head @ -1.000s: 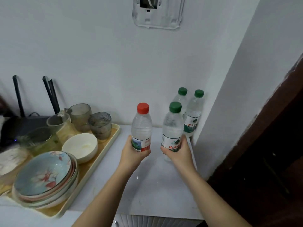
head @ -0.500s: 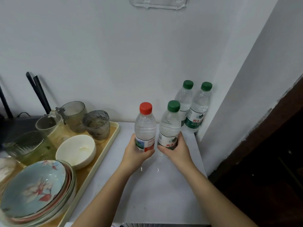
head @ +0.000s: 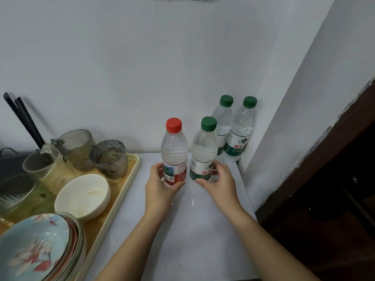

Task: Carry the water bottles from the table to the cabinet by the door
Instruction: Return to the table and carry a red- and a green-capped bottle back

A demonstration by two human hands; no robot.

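A clear water bottle with a red cap [head: 174, 151] stands upright on the white cabinet top [head: 203, 230], and my left hand [head: 160, 187] is wrapped around its lower labelled part. Just to its right, almost touching it, is a green-capped bottle [head: 204, 147] with my right hand [head: 221, 183] closed around its base. Behind them, two more green-capped bottles [head: 223, 120] [head: 241, 130] stand side by side in the corner against the wall.
A cream tray [head: 121, 191] to the left carries a white bowl [head: 83, 195], stacked floral plates [head: 34, 248] and several glass cups [head: 109, 157]. Black antennas [head: 22, 118] lean at the far left. A dark wooden door frame [head: 324, 179] borders the right wall.
Both hands have moved the two bottles forward toward the wall and closer together, nearer the pair in the corner. The view has tilted down slightly.
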